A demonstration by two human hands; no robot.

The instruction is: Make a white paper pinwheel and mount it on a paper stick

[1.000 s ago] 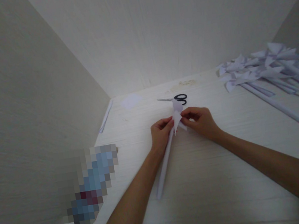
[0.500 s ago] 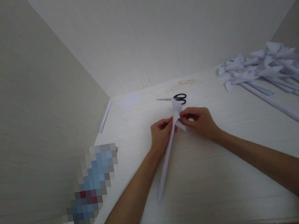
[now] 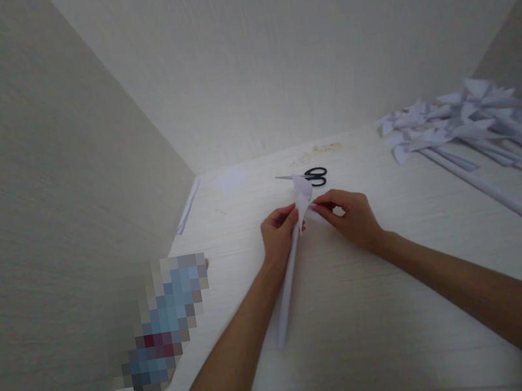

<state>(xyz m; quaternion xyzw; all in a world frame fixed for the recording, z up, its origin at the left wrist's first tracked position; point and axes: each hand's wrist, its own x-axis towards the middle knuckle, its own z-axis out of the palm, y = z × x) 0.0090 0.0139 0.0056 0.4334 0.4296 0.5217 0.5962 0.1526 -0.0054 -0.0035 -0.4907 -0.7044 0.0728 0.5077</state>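
Note:
A white paper pinwheel point(image 3: 303, 197) on a rolled paper stick point(image 3: 288, 299) is between my hands in the middle of the table. My left hand point(image 3: 280, 235) is closed around the top of the stick, just below the paper blades. With thumb and forefinger pinched, my right hand point(image 3: 348, 213) grips a blade on the right side of the pinwheel. The stick slants down toward the table's front edge. Just beyond the blades lie scissors point(image 3: 316, 177) with black handles, their tips pointing left. The blades partly hide the scissors.
Several finished-looking paper pinwheels point(image 3: 471, 116) lie heaped at the back right, sticks toward the front. A folded paper strip point(image 3: 188, 206) rests by the left wall, near a flat paper piece point(image 3: 231, 178). A pixelated blue object point(image 3: 171, 318) with a black strap lies at the left edge.
My right hand has drawn slightly away to the right, pulling at a blade. The pinwheel head has shifted a little left, and its blades sit differently.

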